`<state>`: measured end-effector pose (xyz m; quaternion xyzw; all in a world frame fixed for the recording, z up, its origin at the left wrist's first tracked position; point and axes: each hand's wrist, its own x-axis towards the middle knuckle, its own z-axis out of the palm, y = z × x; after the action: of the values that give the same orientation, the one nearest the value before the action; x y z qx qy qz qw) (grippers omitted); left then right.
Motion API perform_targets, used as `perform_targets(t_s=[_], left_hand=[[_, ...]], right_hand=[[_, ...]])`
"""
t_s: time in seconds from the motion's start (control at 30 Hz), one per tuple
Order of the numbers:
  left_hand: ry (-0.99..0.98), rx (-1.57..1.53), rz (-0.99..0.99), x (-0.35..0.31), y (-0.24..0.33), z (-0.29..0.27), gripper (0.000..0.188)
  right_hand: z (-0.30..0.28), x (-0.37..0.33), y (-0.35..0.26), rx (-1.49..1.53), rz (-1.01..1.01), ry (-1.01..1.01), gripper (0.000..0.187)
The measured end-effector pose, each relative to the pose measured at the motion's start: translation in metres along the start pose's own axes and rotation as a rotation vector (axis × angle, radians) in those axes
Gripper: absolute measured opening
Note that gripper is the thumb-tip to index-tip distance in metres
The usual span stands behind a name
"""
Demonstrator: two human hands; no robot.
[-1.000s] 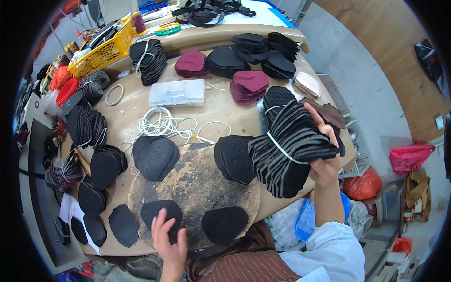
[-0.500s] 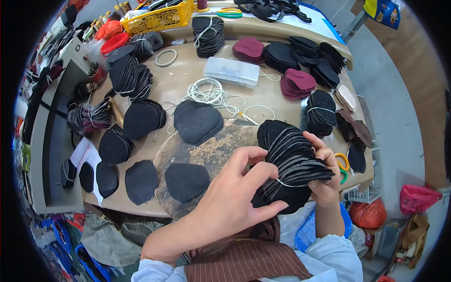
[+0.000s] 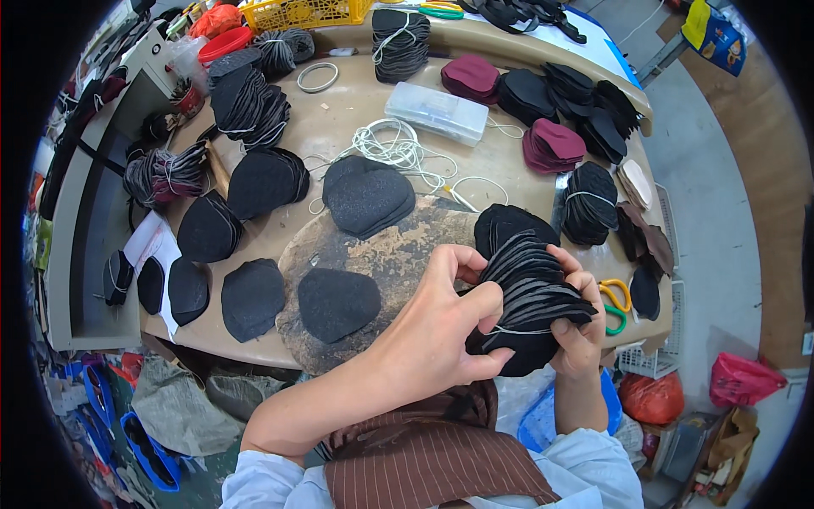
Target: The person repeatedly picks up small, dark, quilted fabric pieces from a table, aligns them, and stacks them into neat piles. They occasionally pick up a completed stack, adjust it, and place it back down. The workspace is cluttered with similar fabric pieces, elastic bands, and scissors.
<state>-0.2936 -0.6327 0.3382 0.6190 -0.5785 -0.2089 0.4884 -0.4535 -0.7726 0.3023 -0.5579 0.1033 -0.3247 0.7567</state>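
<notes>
A thick bundle of black cut fabric pieces [image 3: 543, 284], fanned at the edges and crossed by a pale cord, is between my hands. My right hand [image 3: 581, 331] is closed around its right side, thumb in front and fingers behind. My left hand [image 3: 437, 327] comes across from the left. Its curled fingers and thumb grip the bundle's left edge; the exact fingertip contact is partly hidden. Beneath and left of the hands is a worn round wooden block [image 3: 424, 246]. On it rest a small stack of black pieces [image 3: 369, 199] and one black piece [image 3: 339, 304].
Loose white cord [image 3: 394, 153] coils near a clear plastic box [image 3: 437, 112]. More black stacks [image 3: 267, 182] stand left; maroon stacks [image 3: 551, 146] and a tied black bundle [image 3: 590, 204] sit right. Scissors with yellow and green handles [image 3: 616, 305] lie at the right edge.
The view has shifted slightly, so the table sits higher in the picture. Both hands keep hold of the bundle; my left fingers have shifted slightly along its edge.
</notes>
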Motion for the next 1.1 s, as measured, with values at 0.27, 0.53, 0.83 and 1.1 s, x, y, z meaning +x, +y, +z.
perform_targets(t_s=[0.27,0.53,0.83,1.1], left_hand=[[0.026,-0.041,-0.038,0.000,-0.006,0.005,0.038],[0.146,-0.045,0.091,-0.001,-0.008,0.011,0.034],[0.294,-0.074,0.043,-0.005,-0.009,0.016,0.050],[0.321,-0.068,0.053,-0.012,-0.007,0.017,0.055]], right_hand=[[0.002,0.000,0.003,0.058,0.010,0.033,0.041],[-0.004,0.003,0.007,-0.021,-0.065,0.122,0.042],[-0.013,0.002,0.007,-0.003,-0.135,0.062,0.047],[-0.016,0.001,0.010,0.005,-0.175,0.011,0.052]])
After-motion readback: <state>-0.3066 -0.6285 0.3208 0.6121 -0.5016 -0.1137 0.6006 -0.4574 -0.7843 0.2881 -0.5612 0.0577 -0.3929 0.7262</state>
